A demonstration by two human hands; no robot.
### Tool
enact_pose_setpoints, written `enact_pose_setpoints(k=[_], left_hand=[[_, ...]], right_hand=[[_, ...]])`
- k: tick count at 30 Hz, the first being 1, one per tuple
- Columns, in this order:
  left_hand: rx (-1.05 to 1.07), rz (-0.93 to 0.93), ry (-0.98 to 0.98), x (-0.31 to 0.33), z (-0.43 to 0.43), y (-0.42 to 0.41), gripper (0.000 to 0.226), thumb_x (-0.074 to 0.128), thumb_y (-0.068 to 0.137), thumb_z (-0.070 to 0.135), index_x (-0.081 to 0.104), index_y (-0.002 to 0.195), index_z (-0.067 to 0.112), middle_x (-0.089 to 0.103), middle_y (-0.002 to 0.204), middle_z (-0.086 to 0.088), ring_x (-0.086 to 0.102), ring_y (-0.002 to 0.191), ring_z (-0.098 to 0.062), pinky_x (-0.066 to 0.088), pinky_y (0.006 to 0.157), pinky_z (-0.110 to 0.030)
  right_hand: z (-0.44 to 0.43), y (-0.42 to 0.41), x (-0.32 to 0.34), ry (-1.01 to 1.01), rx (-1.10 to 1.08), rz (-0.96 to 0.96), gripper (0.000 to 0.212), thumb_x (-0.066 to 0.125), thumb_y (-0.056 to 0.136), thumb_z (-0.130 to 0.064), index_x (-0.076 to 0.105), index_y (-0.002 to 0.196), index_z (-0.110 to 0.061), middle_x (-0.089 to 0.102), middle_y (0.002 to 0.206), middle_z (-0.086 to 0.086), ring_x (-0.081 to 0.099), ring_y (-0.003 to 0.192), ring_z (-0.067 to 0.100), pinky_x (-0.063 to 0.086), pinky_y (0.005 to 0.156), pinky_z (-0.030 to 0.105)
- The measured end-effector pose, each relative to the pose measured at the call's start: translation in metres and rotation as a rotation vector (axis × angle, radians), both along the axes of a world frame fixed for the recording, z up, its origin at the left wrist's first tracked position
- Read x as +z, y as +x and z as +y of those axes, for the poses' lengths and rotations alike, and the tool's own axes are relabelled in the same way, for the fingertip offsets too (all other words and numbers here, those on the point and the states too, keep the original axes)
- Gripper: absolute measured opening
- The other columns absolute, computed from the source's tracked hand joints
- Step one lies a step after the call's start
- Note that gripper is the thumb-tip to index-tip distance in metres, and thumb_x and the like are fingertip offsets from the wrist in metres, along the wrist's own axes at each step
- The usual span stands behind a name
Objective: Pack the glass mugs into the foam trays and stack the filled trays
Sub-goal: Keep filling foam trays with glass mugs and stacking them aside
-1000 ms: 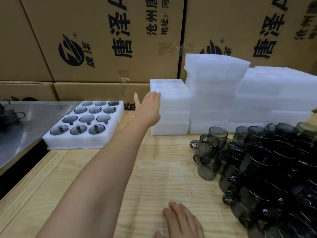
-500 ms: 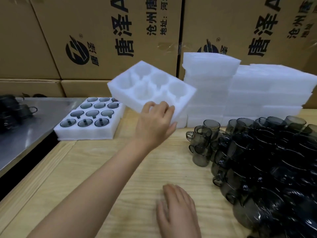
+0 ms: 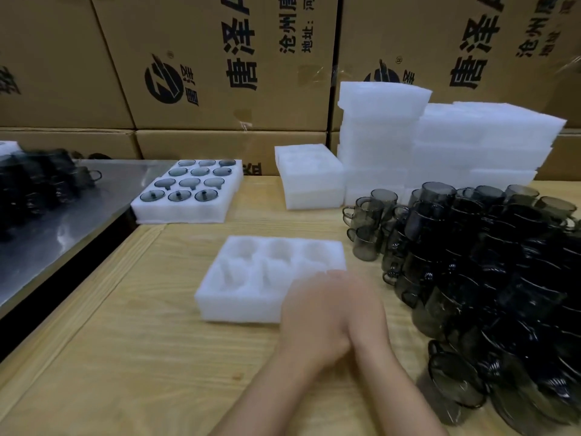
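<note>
The empty foam tray point(image 3: 261, 278) I was lifting now lies flat near me, ready for glass mugs point(image 3: 487, 262); my left hand point(image 3: 314, 313) and right hand point(image 3: 364, 309) blur at its near right corner, grips unreadable.

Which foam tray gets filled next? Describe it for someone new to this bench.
On the wooden table, left of the heap of dark glass mugs, one foam tray lies nearest the camera. It is empty, unlike the far tray full of mugs, and single, unlike the stacked trays behind.
</note>
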State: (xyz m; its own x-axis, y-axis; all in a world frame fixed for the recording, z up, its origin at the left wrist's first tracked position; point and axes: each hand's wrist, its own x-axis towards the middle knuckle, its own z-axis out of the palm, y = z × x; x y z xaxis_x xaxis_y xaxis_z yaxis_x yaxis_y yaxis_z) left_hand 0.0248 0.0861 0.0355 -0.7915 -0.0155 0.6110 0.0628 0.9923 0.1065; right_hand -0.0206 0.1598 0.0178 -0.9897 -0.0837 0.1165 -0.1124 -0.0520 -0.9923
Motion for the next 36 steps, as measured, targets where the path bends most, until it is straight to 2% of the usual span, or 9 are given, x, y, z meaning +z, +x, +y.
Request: enact_pose_setpoints(k=[2, 6, 11, 13, 15, 18, 25, 30, 36], left_hand=[[-0.094, 0.041, 0.093, 0.008, -0.013, 0.009, 0.032, 0.072, 0.057, 0.036, 0.073, 0.081, 0.017, 0.063, 0.072, 0.002, 0.062, 0.063, -0.02, 0.047, 0.062, -0.022], [-0.006, 0.301, 0.401, 0.02, -0.087, 0.009, 0.034, 0.051, 0.079, 0.035, 0.072, 0.09, 0.01, 0.07, 0.09, -0.002, 0.065, 0.084, -0.021, 0.046, 0.081, -0.033], [0.028, 0.361, 1.728, -0.007, -0.182, 0.006, 0.027, 0.044, 0.097, 0.007, 0.053, 0.122, 0.014, 0.054, 0.13, -0.012, 0.052, 0.116, -0.024, 0.039, 0.1, -0.033], [-0.044, 0.297, 1.918, -0.02, -0.19, 0.0, 0.033, 0.037, 0.101, 0.011, 0.044, 0.133, 0.014, 0.051, 0.134, -0.012, 0.052, 0.119, -0.024, 0.04, 0.101, -0.03], [-0.108, 0.147, 1.807, -0.024, -0.186, -0.008, 0.038, 0.037, 0.099, 0.006, 0.043, 0.136, 0.012, 0.06, 0.119, -0.009, 0.059, 0.106, -0.019, 0.047, 0.09, -0.025], [-0.143, -0.082, 1.62, -0.02, -0.177, -0.016, 0.04, 0.041, 0.088, -0.014, 0.054, 0.123, -0.001, 0.069, 0.102, -0.007, 0.066, 0.087, -0.016, 0.054, 0.074, -0.023], [-0.177, -0.113, 1.612, -0.018, -0.175, -0.013, 0.054, 0.034, 0.075, -0.028, 0.063, 0.102, 0.008, 0.071, 0.073, 0.003, 0.067, 0.062, -0.01, 0.052, 0.053, -0.017], [-0.224, -0.121, 1.616, -0.021, -0.177, -0.012, 0.055, 0.034, 0.074, -0.028, 0.062, 0.105, 0.008, 0.071, 0.069, 0.004, 0.067, 0.06, -0.01, 0.051, 0.051, -0.017], [-0.273, -0.137, 1.669, -0.02, -0.179, -0.011, 0.051, 0.05, 0.064, -0.017, 0.063, 0.106, 0.009, 0.07, 0.069, 0.0, 0.067, 0.06, -0.013, 0.052, 0.051, -0.019]], right_hand=[[0.005, 0.0, 0.002, 0.1, -0.007, 0.02, 0.024, 0.051, 0.092, -0.01, 0.069, 0.087, -0.025, 0.065, 0.107, 0.005, 0.057, 0.105, 0.017, 0.043, 0.098, 0.036], [0.008, 0.005, 0.005, 0.387, -0.009, 0.118, 0.023, 0.052, 0.084, -0.01, 0.06, 0.089, -0.031, 0.057, 0.107, -0.006, 0.048, 0.087, -0.005, 0.035, 0.071, 0.009], [0.013, 0.009, 0.014, 0.571, -0.004, 0.137, 0.016, 0.049, 0.083, -0.012, 0.052, 0.084, -0.028, 0.05, 0.096, -0.009, 0.046, 0.066, -0.005, 0.033, 0.057, 0.008], [0.017, 0.013, 0.02, 0.746, 0.017, 0.16, 0.014, 0.048, 0.083, -0.015, 0.048, 0.085, -0.029, 0.048, 0.094, -0.01, 0.048, 0.067, 0.0, 0.036, 0.059, 0.016], [0.019, 0.018, 0.028, 0.951, 0.052, 0.189, 0.012, 0.046, 0.082, -0.02, 0.044, 0.088, -0.03, 0.048, 0.097, -0.01, 0.051, 0.072, 0.012, 0.04, 0.063, 0.03], [0.018, 0.027, 0.037, 1.135, 0.112, 0.213, 0.011, 0.043, 0.081, -0.023, 0.037, 0.088, -0.03, 0.046, 0.101, -0.01, 0.05, 0.075, 0.018, 0.039, 0.063, 0.031], [0.015, 0.028, 0.063, 1.411, 0.154, 0.248, 0.018, 0.041, 0.085, -0.044, 0.038, 0.093, -0.028, 0.054, 0.099, -0.008, 0.054, 0.089, 0.019, 0.036, 0.068, 0.03], [-0.013, -0.011, 0.086, 0.919, -0.265, 0.462, 0.019, 0.049, 0.089, -0.035, 0.054, 0.093, -0.018, 0.062, 0.097, -0.001, 0.056, 0.085, 0.028, 0.035, 0.063, 0.032], [-0.033, -0.107, 0.087, 1.092, -0.306, 0.287, 0.038, 0.043, 0.092, -0.02, 0.038, 0.128, -0.007, 0.044, 0.127, 0.014, 0.054, 0.106, 0.038, 0.036, 0.071, 0.038]])
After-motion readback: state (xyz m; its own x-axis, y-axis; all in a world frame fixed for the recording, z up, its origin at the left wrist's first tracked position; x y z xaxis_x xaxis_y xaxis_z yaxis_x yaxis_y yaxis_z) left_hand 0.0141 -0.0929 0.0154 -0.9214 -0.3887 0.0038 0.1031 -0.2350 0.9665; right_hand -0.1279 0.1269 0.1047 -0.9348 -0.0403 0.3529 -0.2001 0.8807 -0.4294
